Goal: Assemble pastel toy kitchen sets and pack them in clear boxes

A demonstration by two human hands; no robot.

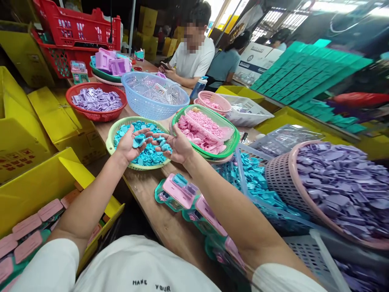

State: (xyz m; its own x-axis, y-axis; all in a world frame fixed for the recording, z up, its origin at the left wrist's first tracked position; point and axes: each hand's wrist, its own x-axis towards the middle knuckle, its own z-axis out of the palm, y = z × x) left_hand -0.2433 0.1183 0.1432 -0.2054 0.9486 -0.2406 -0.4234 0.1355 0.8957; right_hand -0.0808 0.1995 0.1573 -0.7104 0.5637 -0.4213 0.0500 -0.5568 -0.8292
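Above a pale green basket (110, 140) full of turquoise plastic pieces, both my hands are turned palm up. Several turquoise round pieces (139, 140) rest in my left hand (127, 145), its fingers curled loosely under them. My right hand (180, 147) cups a few small turquoise pieces (165, 146) on its fingers. The fingertips of the two hands nearly meet. Just nearer to me on the table, a row of pink and teal toy units (179, 194) stands partly behind my right forearm; turquoise and purple pieces lie on top of the first one.
A green basket (234, 140) of pink parts, a blue basket (133, 97) of clear parts and a red basket (71, 107) of lilac parts surround the work. At right stands a pink basket (279, 172) of purple parts. A yellow carton (115, 213) is at left. A person (197, 56) sits opposite.
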